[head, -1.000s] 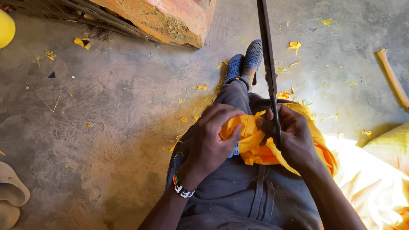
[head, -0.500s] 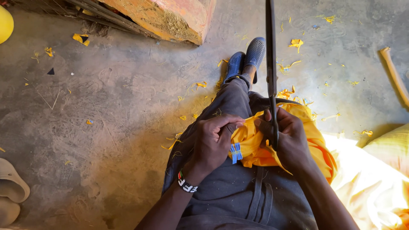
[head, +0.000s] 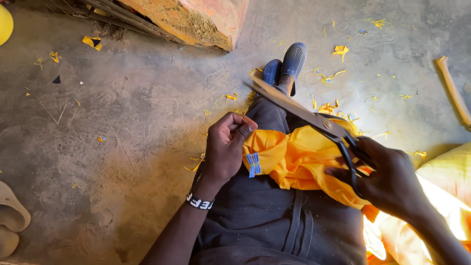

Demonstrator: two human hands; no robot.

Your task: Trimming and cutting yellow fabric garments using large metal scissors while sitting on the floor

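Concrete floor (head: 122, 122): littered with yellow scraps. Yellow cloth (head: 299, 162): bunched across the seated person's lap. Scissors (head: 314, 118): long blades closed, pointing far-left above the cloth. Right hand (head: 387, 181): fingers curled through the scissor handles, at the cloth's right edge. Left hand (head: 225, 147): fingers pressed together, pinching the cloth's left edge beside a small blue tag (head: 253, 164).

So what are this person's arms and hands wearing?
Both forearms are bare, with no sleeves in view. The left hand has no glove or ring visible; a beaded black-and-white wristband circles that wrist. The right hand is bare too, with nothing on its wrist.
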